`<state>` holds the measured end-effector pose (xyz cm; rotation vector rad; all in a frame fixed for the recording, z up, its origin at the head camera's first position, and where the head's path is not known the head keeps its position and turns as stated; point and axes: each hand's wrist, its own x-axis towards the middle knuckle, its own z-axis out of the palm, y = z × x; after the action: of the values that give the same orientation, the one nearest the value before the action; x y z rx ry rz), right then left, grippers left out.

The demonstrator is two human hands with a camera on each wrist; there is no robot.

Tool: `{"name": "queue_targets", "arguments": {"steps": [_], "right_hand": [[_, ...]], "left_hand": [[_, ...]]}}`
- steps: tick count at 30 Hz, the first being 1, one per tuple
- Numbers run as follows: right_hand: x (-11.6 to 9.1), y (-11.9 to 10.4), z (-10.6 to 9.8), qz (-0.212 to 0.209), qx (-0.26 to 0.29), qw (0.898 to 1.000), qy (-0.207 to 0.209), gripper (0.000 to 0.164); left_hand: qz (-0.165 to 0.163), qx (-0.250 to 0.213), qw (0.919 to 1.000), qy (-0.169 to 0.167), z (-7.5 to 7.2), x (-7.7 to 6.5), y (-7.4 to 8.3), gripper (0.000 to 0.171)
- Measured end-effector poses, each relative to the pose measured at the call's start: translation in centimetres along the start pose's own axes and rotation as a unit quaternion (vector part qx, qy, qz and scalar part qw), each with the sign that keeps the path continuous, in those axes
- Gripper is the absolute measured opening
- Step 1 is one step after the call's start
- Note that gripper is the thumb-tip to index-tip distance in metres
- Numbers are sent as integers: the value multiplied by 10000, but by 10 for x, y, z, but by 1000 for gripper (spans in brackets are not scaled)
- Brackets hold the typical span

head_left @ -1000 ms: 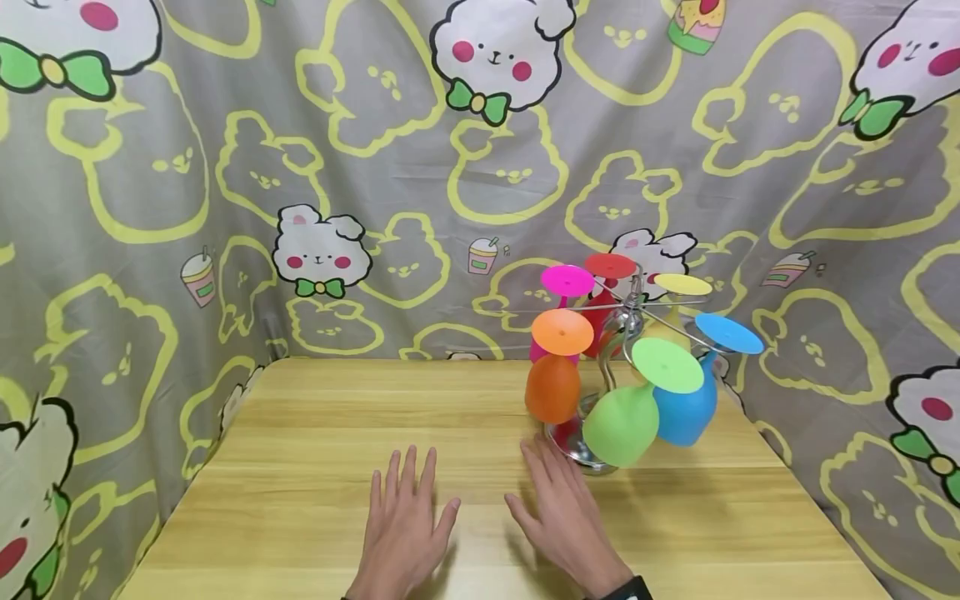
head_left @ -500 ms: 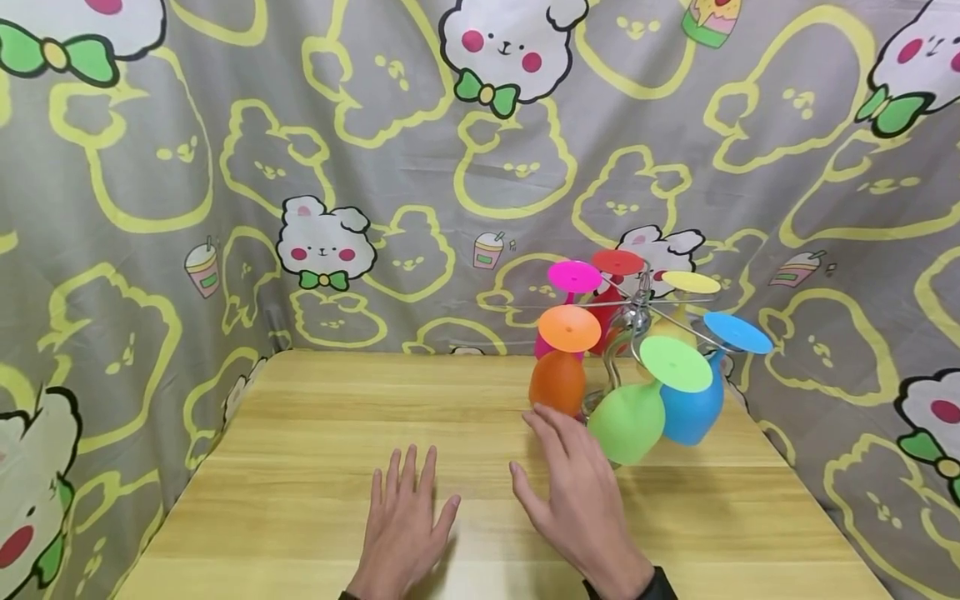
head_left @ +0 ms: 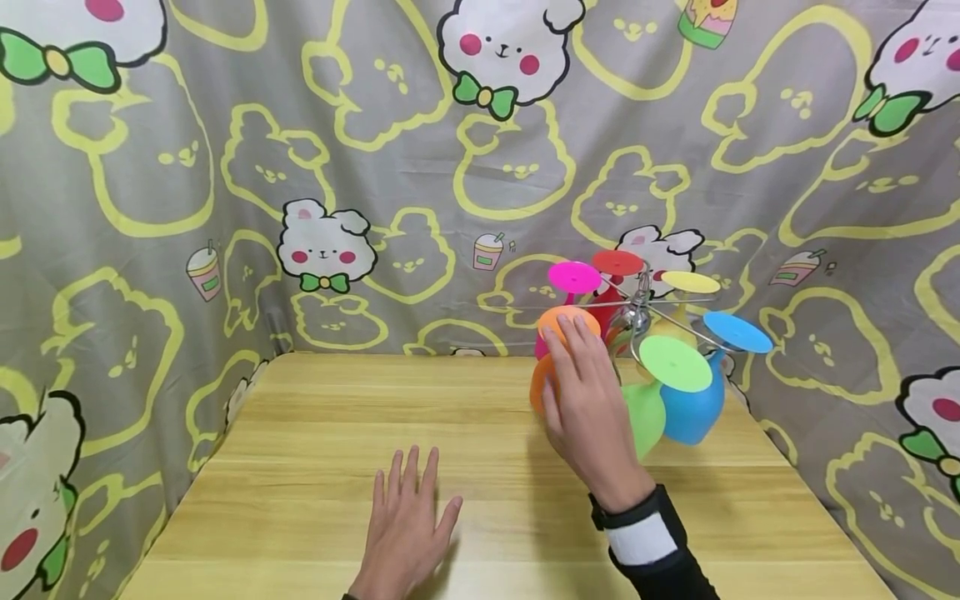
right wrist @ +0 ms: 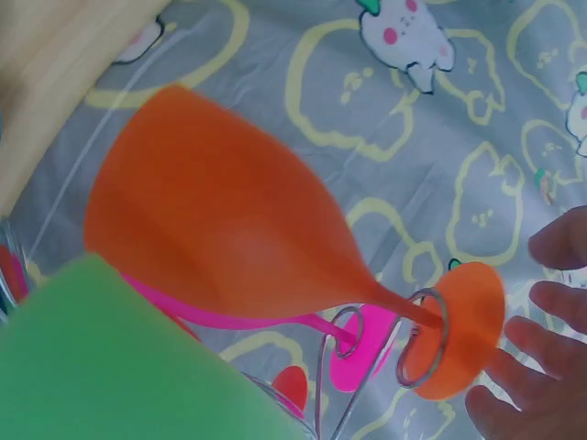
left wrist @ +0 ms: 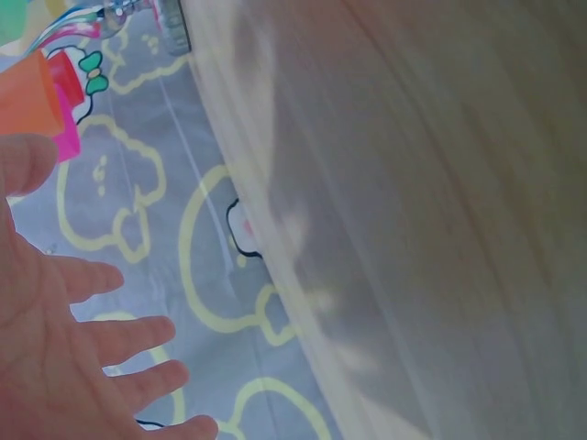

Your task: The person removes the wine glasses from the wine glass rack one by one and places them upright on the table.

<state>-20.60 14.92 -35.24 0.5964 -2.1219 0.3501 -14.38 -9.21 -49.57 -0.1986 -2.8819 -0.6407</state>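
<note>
A silver metal rack (head_left: 636,318) holds several coloured goblets upside down by their feet. My right hand (head_left: 592,417) is raised in front of the orange goblet (head_left: 542,390) and partly covers it in the head view. In the right wrist view, its fingers (right wrist: 541,348) are spread beside the orange foot (right wrist: 472,321), which sits in a wire loop; whether they touch it I cannot tell. My left hand (head_left: 405,525) lies low over the table with straight, spread fingers and holds nothing. Just right of my right hand hangs the green goblet (head_left: 647,417).
Blue (head_left: 692,412), yellow (head_left: 688,283), red (head_left: 618,262) and magenta (head_left: 574,277) goblets hang around the rack. The wooden table (head_left: 300,467) meets a patterned grey curtain (head_left: 420,250) at its back and sides.
My right hand has risen from beside the rack's base, moving up and forward to the orange goblet's foot. My left hand and the goblets have stayed in place; the view shifted slightly.
</note>
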Motion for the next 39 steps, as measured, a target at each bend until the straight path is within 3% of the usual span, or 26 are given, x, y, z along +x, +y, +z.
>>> {"name": "queue_targets", "arguments": {"steps": [11,22,39], "right_hand": [[9,13,11,-5,-302,9995,-21,72],[15,16,13,-14,-239,9986,482,53],[38,23,22,47,-81,9956,927,44]], "left_hand": [[10,-34,10000,-46,1,0,-2,74],[-39,-90,9999,-95,2,0,-4,74],[-130,-215,9995,-166,1,0,-5,74]]}}
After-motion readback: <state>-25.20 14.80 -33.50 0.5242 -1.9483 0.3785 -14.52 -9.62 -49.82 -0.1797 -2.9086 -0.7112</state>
